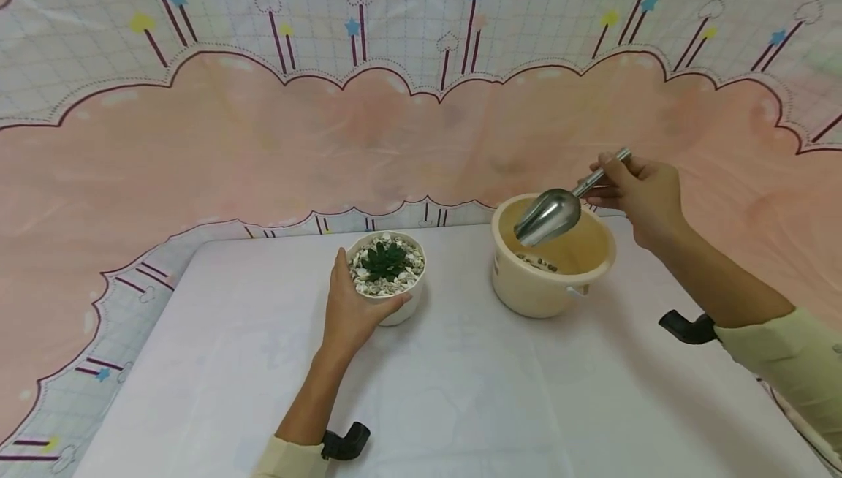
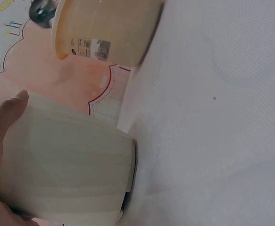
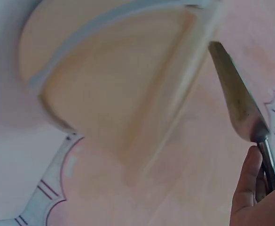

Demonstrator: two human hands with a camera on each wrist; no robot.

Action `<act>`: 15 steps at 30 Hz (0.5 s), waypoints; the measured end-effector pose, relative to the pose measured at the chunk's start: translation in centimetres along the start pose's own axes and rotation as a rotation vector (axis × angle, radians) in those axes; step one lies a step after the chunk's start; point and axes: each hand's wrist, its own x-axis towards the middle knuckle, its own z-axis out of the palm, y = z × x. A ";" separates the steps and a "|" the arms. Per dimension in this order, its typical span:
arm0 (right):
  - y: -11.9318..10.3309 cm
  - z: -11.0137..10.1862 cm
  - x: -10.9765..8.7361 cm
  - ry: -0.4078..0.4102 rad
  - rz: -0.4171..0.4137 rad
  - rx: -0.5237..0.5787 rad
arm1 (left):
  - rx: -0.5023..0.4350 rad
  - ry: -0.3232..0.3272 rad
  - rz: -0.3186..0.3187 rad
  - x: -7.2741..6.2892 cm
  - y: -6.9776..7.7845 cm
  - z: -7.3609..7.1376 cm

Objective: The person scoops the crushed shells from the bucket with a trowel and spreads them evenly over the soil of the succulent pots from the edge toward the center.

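A white pot (image 1: 403,308) holds a small dark green succulent (image 1: 384,261) ringed by pale pebbles (image 1: 368,286). My left hand (image 1: 355,310) grips this pot from its near left side, thumb along the front; in the left wrist view the pot (image 2: 66,160) stands on the table. In my right hand (image 1: 641,193) is a metal scoop (image 1: 551,215), held by its handle and tilted down over a cream bucket (image 1: 539,295). Some small pebbles (image 1: 538,262) lie on the bucket's bottom. Whether the scoop's bowl contains anything, I cannot tell.
Both pot and bucket stand toward the back of the white table (image 1: 460,390). A pink and white patterned cloth (image 1: 368,149) hangs behind. The bucket has a bluish-white handle (image 3: 95,28). A black wrist mount (image 1: 687,327) sits on the right forearm.
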 end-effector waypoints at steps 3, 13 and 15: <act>1.7 0.5 0.0 -0.038 -0.035 -0.200 | -0.003 -0.001 -0.005 -0.1 0.0 -0.1; 5.0 2.3 0.1 -0.266 0.110 -0.491 | 0.019 -0.018 -0.011 -0.2 -0.1 -0.1; 5.4 2.7 0.5 -0.301 0.149 -0.495 | 0.034 -0.011 -0.002 0.0 -0.1 -0.3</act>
